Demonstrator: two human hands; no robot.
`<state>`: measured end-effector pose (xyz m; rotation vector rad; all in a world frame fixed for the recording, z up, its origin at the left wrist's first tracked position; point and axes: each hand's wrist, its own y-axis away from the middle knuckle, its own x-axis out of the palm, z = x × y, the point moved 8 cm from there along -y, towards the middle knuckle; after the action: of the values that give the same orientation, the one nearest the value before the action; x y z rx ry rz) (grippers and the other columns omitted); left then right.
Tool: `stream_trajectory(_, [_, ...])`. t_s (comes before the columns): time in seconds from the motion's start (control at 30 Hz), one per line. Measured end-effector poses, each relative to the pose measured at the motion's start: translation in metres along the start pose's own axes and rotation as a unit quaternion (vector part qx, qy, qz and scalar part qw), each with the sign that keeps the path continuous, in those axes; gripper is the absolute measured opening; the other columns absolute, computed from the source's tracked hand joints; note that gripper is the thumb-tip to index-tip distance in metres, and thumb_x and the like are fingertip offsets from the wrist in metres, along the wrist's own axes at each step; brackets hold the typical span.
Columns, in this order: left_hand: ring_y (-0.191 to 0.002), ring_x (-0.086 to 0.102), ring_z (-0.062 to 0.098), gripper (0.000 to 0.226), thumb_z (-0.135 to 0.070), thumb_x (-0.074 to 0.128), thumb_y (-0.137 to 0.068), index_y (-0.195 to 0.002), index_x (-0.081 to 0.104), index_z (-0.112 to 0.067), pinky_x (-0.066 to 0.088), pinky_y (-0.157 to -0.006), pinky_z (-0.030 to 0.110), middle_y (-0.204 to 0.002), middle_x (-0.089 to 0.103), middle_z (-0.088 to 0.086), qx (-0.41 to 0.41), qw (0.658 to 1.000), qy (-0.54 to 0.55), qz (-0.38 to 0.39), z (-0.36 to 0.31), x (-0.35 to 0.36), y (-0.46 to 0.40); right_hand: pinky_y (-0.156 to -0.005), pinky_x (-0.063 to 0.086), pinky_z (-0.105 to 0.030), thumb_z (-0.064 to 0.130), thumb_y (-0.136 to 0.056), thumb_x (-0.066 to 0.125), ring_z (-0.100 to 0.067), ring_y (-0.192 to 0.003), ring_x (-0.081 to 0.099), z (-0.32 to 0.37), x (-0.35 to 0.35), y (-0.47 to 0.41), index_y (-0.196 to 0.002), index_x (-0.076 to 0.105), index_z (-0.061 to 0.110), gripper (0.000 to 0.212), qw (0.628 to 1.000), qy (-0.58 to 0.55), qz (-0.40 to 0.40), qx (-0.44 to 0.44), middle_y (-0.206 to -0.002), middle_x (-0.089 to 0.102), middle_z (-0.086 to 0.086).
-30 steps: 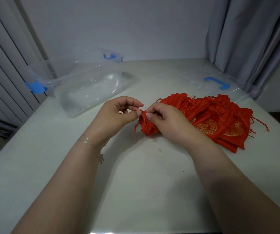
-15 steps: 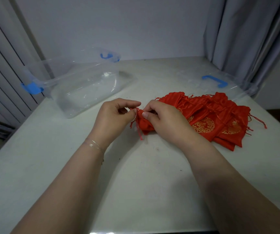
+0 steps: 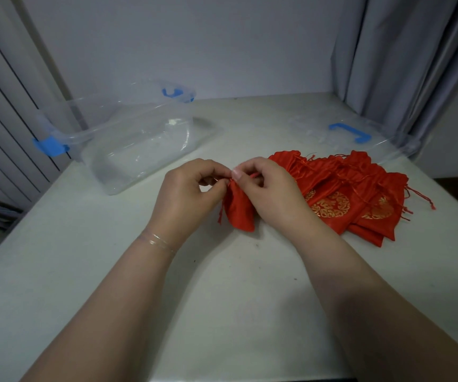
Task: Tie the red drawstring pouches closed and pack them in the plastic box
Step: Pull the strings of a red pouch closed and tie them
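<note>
Both hands are meeting over the middle of the white table (image 3: 89, 271), working at the neck of one small red pouch (image 3: 240, 213). The left hand (image 3: 186, 197) is curling its fingers in toward the thumb and pinching the thin red string at the pouch's gathered top. The right hand (image 3: 270, 193) is doing the same from the other side — its thumb and forefinger are closing on the string just at the neck, with the remaining fingers folded loosely behind. The two sets of fingertips are nearly touching each other. The pouch is hanging down from that pinch between the two palms, its lower corner lying on the table, and a loose string end is dangling beside the left palm. A thin bracelet (image 3: 157, 241) is sitting on the left wrist.

Just to the right of the held pouch, partly behind the right hand, a pile of red pouches (image 3: 360, 194) is lying flat and overlapping, gold round patterns showing on two of them and their strings trailing off toward the far right.

To the left of the held pouch and farther back, well apart from it, the clear plastic box (image 3: 128, 144) is standing open with blue latches at its ends — nothing red is showing inside it. Behind the pile, the clear lid (image 3: 324, 133) with a blue handle is lying flat on the table.
</note>
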<state>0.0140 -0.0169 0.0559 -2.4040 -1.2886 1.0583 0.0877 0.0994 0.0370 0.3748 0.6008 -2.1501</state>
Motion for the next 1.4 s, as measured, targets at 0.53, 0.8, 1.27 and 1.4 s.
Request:
stream_trajectory(0.53, [-0.077, 0.060, 0.024, 0.011, -0.025, 0.063, -0.080, -0.084, 0.073, -0.020, 0.048, -0.064, 0.032, -0.076, 0.069, -0.004, 0.144, 0.963, -0.227, -0.033, -0.020, 0.004, 0.002, -0.061, 0.058, -0.023, 0.006, -0.087, 0.061, -0.009, -0.063, 0.063, -0.017, 0.005, 0.001, -0.084, 0.068, 0.012, 0.010, 0.979, -0.150, 0.080, 0.116, -0.074, 0.063, -0.006])
stream_trajectory(0.8, [-0.080, 0.059, 0.025, 0.011, -0.022, 0.055, -0.090, -0.086, 0.061, -0.013, 0.048, -0.066, 0.044, -0.081, 0.068, 0.003, 0.068, 0.974, -0.216, -0.018, -0.006, 0.002, -0.003, -0.066, 0.054, -0.044, 0.024, -0.079, 0.053, -0.018, -0.064, 0.062, 0.002, -0.004, 0.000, -0.077, 0.053, 0.019, 0.005, 0.996, 0.092, 0.009, -0.006, -0.068, 0.062, 0.002])
stream_trajectory(1.27, [-0.059, 0.046, 0.016, 0.006, -0.016, 0.046, -0.098, -0.092, 0.043, -0.017, 0.039, -0.056, 0.026, -0.069, 0.055, 0.003, 0.030, 0.998, -0.004, 0.062, -0.006, 0.017, 0.002, -0.044, 0.035, -0.023, 0.017, -0.088, 0.043, -0.012, -0.050, 0.038, -0.020, 0.025, 0.008, -0.073, 0.048, 0.019, 0.016, 0.889, -0.390, 0.115, 0.213, -0.066, 0.040, 0.001])
stream_trajectory(1.4, [-0.061, 0.047, 0.010, 0.011, -0.017, 0.045, -0.099, -0.088, 0.045, -0.018, 0.040, -0.057, 0.020, -0.073, 0.054, -0.004, -0.031, 0.993, 0.097, 0.053, 0.000, 0.017, 0.002, -0.041, 0.039, -0.023, 0.013, -0.094, 0.046, -0.010, -0.049, 0.044, -0.012, 0.019, 0.004, -0.075, 0.052, 0.014, 0.021, 0.930, -0.316, 0.107, 0.155, -0.057, 0.046, 0.002])
